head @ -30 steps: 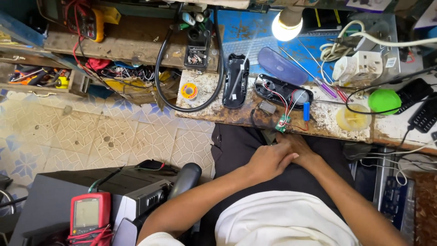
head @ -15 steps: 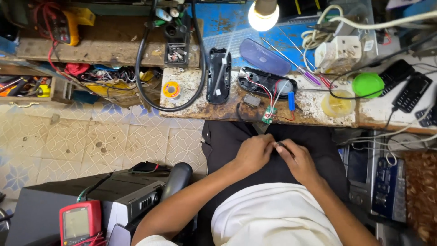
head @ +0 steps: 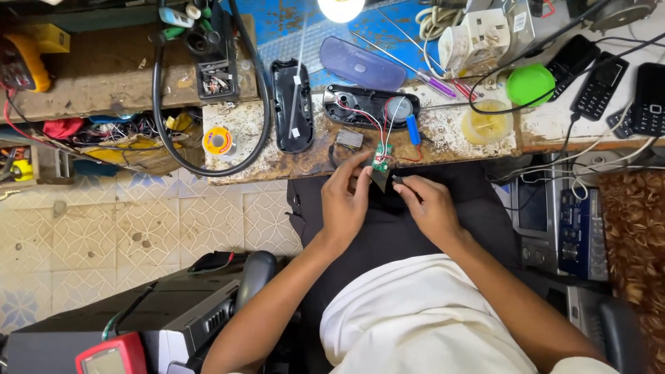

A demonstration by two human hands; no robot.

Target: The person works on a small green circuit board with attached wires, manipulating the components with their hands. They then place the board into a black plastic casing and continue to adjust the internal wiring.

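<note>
Both hands are up at the near edge of the workbench (head: 277, 163), over the lap, and the work in hand looks like fiddling a small green circuit board (head: 380, 158) that trails red and white wires back into the opened dark oval casing (head: 370, 107). The left hand (head: 346, 201) has its fingers curled, fingertips pinching near the board and a small dark piece (head: 380, 181) just under it; exactly which of the two it grips I cannot tell. The right hand (head: 429, 208) is loosely closed, thumb and forefinger nipped on something tiny and dark at its tip, right beside that piece. So the board sits just above and between the two hands, touching or nearly touching the left fingertips, hanging off the bench edge on its wires. By my reading, the next move calls for a steady, fine pinch and no tugging, since those thin wires look easy to strain. A blue cylindrical cell (head: 413, 129) lies beside the casing, a solder reel (head: 217, 141) well off left
</note>
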